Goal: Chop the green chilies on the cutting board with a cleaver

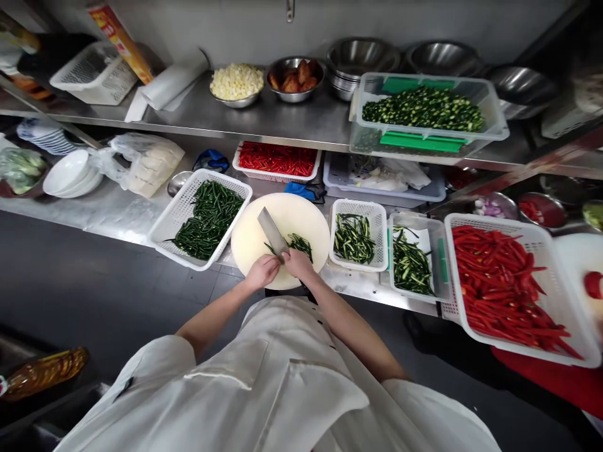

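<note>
White jacket (pixel 226 408), then hands (pixel 262 272) and cleaver (pixel 273 230) between baskets (pixel 170 212)

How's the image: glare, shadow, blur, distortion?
Head view: glare on the steel counter near the bag; deep shadow around the oil bottle; wide-angle stretch toward the edges, as on the red chili basket; far right edge soft; cleaver, left hand and right hand fairly clear.

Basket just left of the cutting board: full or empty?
Partly full: green chilies cover most of the floor of the white basket, with bare mesh along its left side.
</note>
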Tool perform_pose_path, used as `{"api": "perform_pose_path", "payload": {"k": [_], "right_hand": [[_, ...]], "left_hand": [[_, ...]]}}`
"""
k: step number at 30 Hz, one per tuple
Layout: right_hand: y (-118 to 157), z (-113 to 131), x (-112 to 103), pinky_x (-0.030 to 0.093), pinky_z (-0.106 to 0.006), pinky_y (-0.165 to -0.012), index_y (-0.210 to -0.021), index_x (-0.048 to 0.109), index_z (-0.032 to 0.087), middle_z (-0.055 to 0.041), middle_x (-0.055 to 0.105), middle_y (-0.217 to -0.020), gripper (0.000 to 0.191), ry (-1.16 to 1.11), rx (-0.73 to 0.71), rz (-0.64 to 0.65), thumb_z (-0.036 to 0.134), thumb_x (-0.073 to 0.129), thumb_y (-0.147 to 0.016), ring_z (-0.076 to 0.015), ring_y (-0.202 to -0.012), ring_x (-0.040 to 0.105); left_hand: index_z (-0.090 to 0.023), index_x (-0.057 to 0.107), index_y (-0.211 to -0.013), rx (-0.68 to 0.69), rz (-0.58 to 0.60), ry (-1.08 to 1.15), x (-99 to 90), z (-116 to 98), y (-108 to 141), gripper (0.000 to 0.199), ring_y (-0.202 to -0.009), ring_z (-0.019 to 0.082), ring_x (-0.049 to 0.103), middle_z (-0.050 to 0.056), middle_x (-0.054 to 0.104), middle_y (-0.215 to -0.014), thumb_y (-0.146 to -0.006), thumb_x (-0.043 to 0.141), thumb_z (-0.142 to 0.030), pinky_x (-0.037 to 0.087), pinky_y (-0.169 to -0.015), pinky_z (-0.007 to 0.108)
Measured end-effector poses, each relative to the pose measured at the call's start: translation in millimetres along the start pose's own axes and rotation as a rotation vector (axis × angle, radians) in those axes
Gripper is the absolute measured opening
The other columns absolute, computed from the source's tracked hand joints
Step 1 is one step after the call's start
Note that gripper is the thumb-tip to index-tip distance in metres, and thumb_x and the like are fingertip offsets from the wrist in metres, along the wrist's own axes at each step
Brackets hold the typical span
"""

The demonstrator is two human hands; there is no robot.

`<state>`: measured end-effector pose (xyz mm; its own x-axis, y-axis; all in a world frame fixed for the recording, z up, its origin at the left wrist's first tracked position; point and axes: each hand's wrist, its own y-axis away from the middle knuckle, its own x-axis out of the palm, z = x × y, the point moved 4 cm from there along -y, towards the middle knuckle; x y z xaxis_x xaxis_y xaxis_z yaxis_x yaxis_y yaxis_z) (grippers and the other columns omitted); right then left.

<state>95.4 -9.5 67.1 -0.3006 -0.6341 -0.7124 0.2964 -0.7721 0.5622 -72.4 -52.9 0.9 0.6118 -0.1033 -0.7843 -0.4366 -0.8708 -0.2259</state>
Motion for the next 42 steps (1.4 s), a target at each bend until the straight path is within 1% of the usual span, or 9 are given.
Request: {"api": "perform_pose_path", "payload": {"k": [4, 10, 17, 24, 30, 33, 36, 38, 42], "right_hand": [[8, -14, 8, 0.046, -0.036, -0.099, -0.138, 0.066, 0.017, -0.0174, 0.072, -0.132, 0.051, -0.038, -0.007, 0.011, 0.041, 0.028, -0.113, -0.0299, -0.124, 0.066], [18, -10, 7, 0.046, -0.034, -0.093, -0.129, 0.069, 0.018, -0.0172, 0.075, -0.124, 0.044, -0.017, -0.026, 0.023, 0.042, 0.036, -0.112, -0.0294, -0.117, 0.069], [29, -21, 0, 0.045, -0.031, -0.086, -0.114, 0.072, 0.021, -0.0133, 0.077, -0.114, 0.039, 0.097, -0.038, 0.032, 0.041, 0.039, -0.111, -0.0264, -0.108, 0.071], [-4, -4, 14, 0.044, -0.034, -0.094, -0.125, 0.071, 0.017, -0.0176, 0.076, -0.121, 0.04, 0.021, -0.042, 0.005, 0.039, 0.042, -0.111, -0.0285, -0.114, 0.069], [-31, 12, -4, 0.045, -0.033, -0.094, -0.11, 0.075, 0.014, -0.0183, 0.076, -0.116, 0.042, -0.084, -0.078, -0.143, 0.042, 0.044, -0.109, -0.027, -0.111, 0.069], [-15, -26, -11, 0.049, -0.031, -0.082, -0.095, 0.07, 0.018, -0.012, 0.077, -0.095, 0.044, -0.263, -0.058, -0.272, 0.049, 0.041, -0.108, -0.0233, -0.09, 0.071], [17, -94, -5, 0.043, -0.029, -0.056, -0.078, 0.057, 0.023, -0.0003, 0.061, -0.06, 0.05, -0.697, 0.017, -0.333, 0.065, 0.047, -0.101, -0.0161, -0.051, 0.056], [42, -143, 6, 0.035, -0.027, -0.044, -0.075, 0.049, 0.025, 0.0059, 0.049, -0.05, 0.053, -0.947, 0.11, -0.315, 0.074, 0.056, -0.092, -0.0121, -0.039, 0.042], [84, -197, 41, 0.033, -0.024, -0.039, -0.081, 0.045, 0.026, 0.0118, 0.044, -0.048, 0.055, -1.197, 0.229, -0.143, 0.076, 0.068, -0.08, -0.0088, -0.035, 0.035]], "left_hand": [[-0.023, 0.071, -0.122, -0.128, -0.123, -0.047, -15.7, 14, -3, 0.024, -0.12, 0.026, 0.065, 0.012, 0.07, -0.122, -0.106, 0.055, -0.034, 0.059, -0.108, 0.047], [-0.023, 0.071, -0.119, -0.004, -0.04, -0.017, -12.6, 15, -4, 0.025, -0.119, 0.024, 0.067, 0.011, 0.071, -0.121, -0.109, 0.049, -0.029, 0.06, -0.105, 0.044], [-0.023, 0.072, -0.119, 0.017, 0.009, -0.026, -6.2, 16, -1, 0.028, -0.121, 0.024, 0.067, 0.011, 0.071, -0.124, -0.11, 0.046, -0.029, 0.059, -0.106, 0.043], [-0.021, 0.071, -0.119, 0.024, 0.005, 0.01, -3.1, 21, -3, 0.028, -0.118, 0.024, 0.067, 0.012, 0.07, -0.125, -0.11, 0.046, -0.028, 0.06, -0.104, 0.044], [-0.021, 0.071, -0.123, 0.05, 0.012, 0.03, -10.2, 19, -3, 0.03, -0.117, 0.025, 0.066, 0.012, 0.07, -0.12, -0.109, 0.045, -0.026, 0.059, -0.104, 0.044], [-0.023, 0.067, -0.135, -0.004, 0.007, -0.022, -9.1, 13, 2, 0.036, -0.133, 0.03, 0.059, 0.014, 0.066, -0.134, -0.105, 0.057, -0.039, 0.053, -0.114, 0.051], [-0.024, 0.053, -0.155, -0.109, 0.031, -0.153, 3.2, -3, 2, 0.087, -0.158, 0.045, 0.028, 0.018, 0.04, -0.165, -0.084, 0.079, -0.066, 0.032, -0.128, 0.064], [-0.026, 0.043, -0.163, -0.147, 0.058, -0.219, 17.3, -16, -6, 0.113, -0.162, 0.052, 0.009, 0.017, 0.022, -0.175, -0.071, 0.085, -0.076, 0.018, -0.13, 0.071], [-0.03, 0.039, -0.166, -0.215, 0.017, -0.25, 43.1, -34, -41, 0.107, -0.162, 0.053, 0.002, 0.014, 0.016, -0.178, -0.078, 0.081, -0.074, 0.009, -0.128, 0.077]]}}
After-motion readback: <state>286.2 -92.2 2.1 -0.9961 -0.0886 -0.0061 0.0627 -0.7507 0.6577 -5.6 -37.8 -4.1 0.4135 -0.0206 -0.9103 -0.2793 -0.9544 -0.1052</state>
